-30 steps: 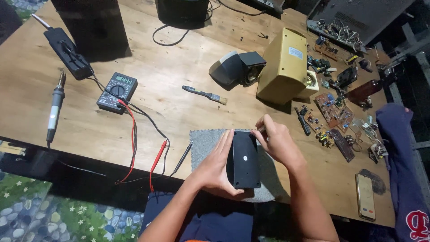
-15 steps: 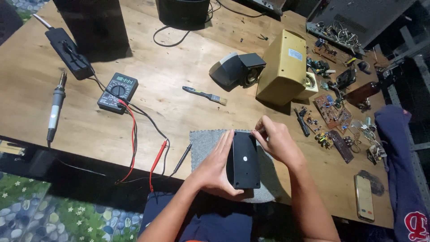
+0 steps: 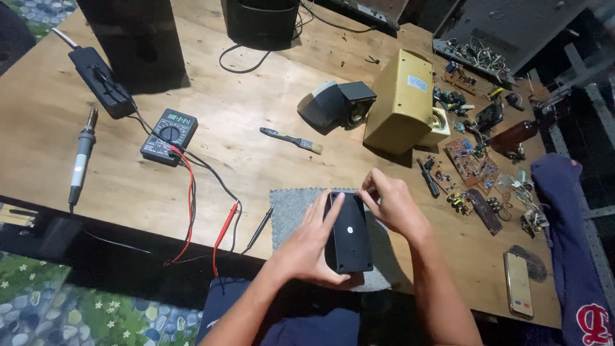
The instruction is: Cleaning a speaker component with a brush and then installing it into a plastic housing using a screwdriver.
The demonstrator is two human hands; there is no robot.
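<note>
A small black speaker box (image 3: 349, 234) stands on a grey cloth pad (image 3: 289, 214) at the near edge of the wooden table (image 3: 269, 115). My left hand (image 3: 307, 247) wraps around the box's left side and bottom, holding it. Fingertips of my right hand (image 3: 391, 205) pinch at the box's top right corner; whether they hold a small part I cannot tell. A white dot shows on the box's dark face.
A multimeter (image 3: 169, 136) with red and black probes (image 3: 224, 230) lies left of the pad, with a soldering iron (image 3: 81, 160) farther left. A small brush (image 3: 291, 140), a grey speaker (image 3: 336, 106), a beige speaker box (image 3: 400, 102), circuit boards (image 3: 471, 163) and a phone (image 3: 517, 284) lie behind and right.
</note>
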